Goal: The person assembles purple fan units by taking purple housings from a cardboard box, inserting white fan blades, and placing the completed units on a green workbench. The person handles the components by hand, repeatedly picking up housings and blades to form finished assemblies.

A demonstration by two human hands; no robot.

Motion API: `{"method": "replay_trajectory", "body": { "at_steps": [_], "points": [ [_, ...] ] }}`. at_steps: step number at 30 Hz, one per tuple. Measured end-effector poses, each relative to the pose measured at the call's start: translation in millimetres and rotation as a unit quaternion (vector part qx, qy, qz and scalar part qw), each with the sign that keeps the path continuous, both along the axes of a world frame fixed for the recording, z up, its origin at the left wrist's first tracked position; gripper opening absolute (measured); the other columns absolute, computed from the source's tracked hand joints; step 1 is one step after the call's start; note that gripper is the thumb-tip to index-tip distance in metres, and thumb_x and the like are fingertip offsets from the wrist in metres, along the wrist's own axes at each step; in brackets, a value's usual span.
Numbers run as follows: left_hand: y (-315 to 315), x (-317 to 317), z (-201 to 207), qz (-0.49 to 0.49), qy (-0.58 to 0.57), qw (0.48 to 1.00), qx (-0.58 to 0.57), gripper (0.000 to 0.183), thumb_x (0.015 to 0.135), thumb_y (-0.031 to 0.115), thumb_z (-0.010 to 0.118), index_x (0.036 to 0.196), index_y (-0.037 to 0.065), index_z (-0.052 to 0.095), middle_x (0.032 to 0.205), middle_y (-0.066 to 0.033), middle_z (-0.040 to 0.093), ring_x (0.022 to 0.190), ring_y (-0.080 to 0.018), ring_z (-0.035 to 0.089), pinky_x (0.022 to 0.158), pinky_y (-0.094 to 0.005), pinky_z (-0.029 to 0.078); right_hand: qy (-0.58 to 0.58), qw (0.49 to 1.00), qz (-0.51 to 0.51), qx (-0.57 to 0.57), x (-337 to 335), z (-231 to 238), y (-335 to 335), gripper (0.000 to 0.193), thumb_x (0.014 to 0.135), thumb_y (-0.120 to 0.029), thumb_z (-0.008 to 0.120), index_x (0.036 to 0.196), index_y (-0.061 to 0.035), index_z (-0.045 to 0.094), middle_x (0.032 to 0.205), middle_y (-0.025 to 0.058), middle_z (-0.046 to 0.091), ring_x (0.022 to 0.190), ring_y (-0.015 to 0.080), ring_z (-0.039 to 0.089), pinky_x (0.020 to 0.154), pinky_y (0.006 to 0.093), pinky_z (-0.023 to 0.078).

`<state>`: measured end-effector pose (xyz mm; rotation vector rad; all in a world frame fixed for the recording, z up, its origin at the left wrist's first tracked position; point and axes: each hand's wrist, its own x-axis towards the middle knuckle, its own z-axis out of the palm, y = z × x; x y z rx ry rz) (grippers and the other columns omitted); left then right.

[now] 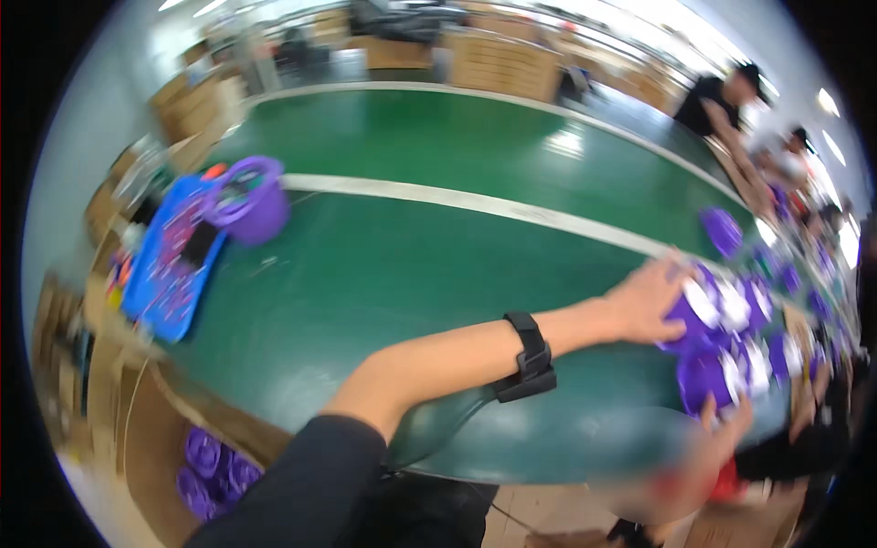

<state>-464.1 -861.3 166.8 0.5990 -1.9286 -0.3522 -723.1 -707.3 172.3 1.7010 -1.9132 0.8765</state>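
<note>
My left hand (653, 297) reaches out to the right over the green table, a black strap with a small box on its wrist. Its fingers and thumb are round the left end of a row of nested purple buckets (692, 315) with white parts between them. Beside these, nearer to me, lies a second row of purple buckets (702, 376), also with white pieces. The fingers of my right hand (728, 427) grip the near edge of this second row; its forearm is smeared by blur. Both rows lie on their sides, touching each other.
A blue tray (155, 297) of small pieces and a purple bucket (260, 208) with things in it stand at the left. Below is an open carton (151, 438) holding purple items. A loose purple piece (722, 231) lies at the right. Other people work along the table's right side.
</note>
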Motion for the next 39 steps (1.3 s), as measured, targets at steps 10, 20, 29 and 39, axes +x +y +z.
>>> {"method": "replay_trajectory", "body": {
  "at_steps": [10,20,29,39],
  "points": [
    [139,459,82,0.642,-0.386,0.638,0.178,0.078,0.076,0.052,0.07,0.134,0.004,0.051,0.129,-0.0261,0.053,0.123,-0.0385,0.049,0.103,-0.0469,0.041,-0.1,0.97,0.218,0.027,56,-28,96,0.028,0.091,-0.005,0.056,0.118,0.0019,0.058,0.129,0.0213,0.05,0.108,0.0326,0.059,0.076,0.0337,0.053],
    [141,398,77,0.339,-0.451,0.806,0.179,0.094,0.063,0.036,0.075,0.145,0.011,0.037,0.142,-0.029,0.036,0.131,-0.0484,0.035,0.111,-0.0506,0.03,-0.147,0.884,0.425,0.129,126,-20,50,0.037,0.085,-0.006,0.057,0.122,-0.0014,0.054,0.134,0.0274,0.045,0.113,0.0382,0.052,0.087,0.0407,0.048],
    [112,172,48,-0.015,-0.257,0.958,-0.128,0.068,0.069,0.039,0.077,0.123,0.006,0.055,0.135,-0.0192,0.046,0.129,-0.0388,0.041,0.105,-0.0547,0.034,-0.021,0.889,0.453,0.062,204,37,12,0.058,0.082,-0.03,0.069,0.133,-0.0063,0.052,0.141,0.0286,0.043,0.129,0.0474,0.042,0.103,0.053,0.035],
    [393,389,95,0.341,-0.08,0.931,0.105,0.014,0.086,0.012,0.065,0.098,0.007,0.069,0.081,-0.006,0.069,0.068,-0.0164,0.065,0.061,-0.0275,0.052,0.169,0.946,0.274,0.049,164,43,7,0.054,0.089,-0.036,0.069,0.125,0.003,0.058,0.124,0.026,0.056,0.114,0.0413,0.054,0.099,0.0524,0.041]
  ]
}}
